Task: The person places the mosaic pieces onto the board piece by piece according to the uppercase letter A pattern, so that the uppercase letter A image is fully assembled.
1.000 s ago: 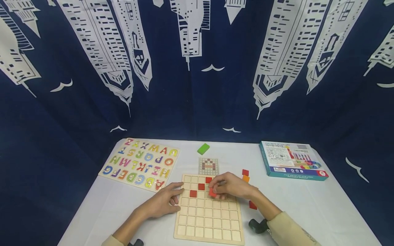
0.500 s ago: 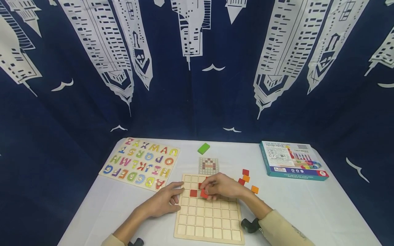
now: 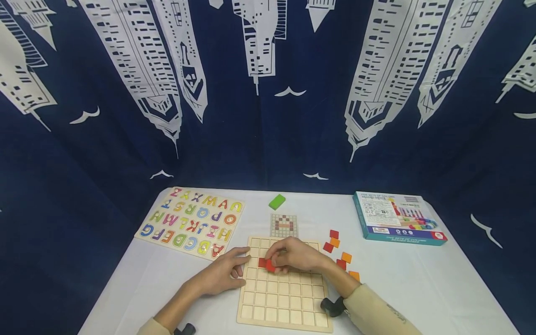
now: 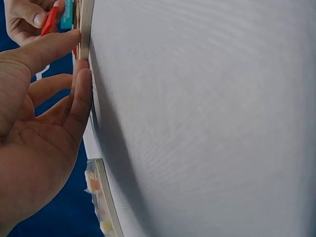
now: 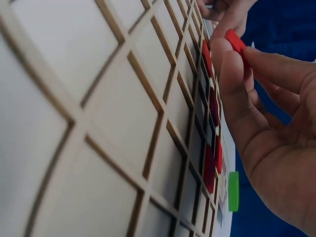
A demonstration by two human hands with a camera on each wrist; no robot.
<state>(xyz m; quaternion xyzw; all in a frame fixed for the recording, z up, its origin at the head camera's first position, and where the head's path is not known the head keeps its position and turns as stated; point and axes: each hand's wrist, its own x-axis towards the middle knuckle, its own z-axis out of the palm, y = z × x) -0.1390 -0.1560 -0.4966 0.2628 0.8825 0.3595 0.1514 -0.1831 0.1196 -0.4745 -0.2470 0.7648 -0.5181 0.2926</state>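
Observation:
In the head view my right hand (image 3: 295, 254) pinches a red square tile (image 3: 270, 265) just above the wooden grid board (image 3: 283, 301). A red tile (image 3: 262, 263) lies in a cell beside it, and my fingers hide other cells. The right wrist view shows the held tile (image 5: 236, 43) between thumb and fingertips, lifted off the board, with several red tiles (image 5: 214, 106) lying in it. My left hand (image 3: 224, 275) touches the board's left edge with fingers extended, holding nothing. In the left wrist view its fingertips (image 4: 83, 81) meet the board's side.
Loose red and orange tiles (image 3: 346, 257) lie right of the board, partly behind my right forearm. Behind it are a small pattern card (image 3: 284, 226) and a green block (image 3: 277, 202). An alphabet puzzle (image 3: 188, 223) lies left, a teal box (image 3: 399, 218) back right.
My right hand has carried the red tile leftward over the board, up to the red tile in the cell. More loose tiles at the right came into sight. My left hand stayed still.

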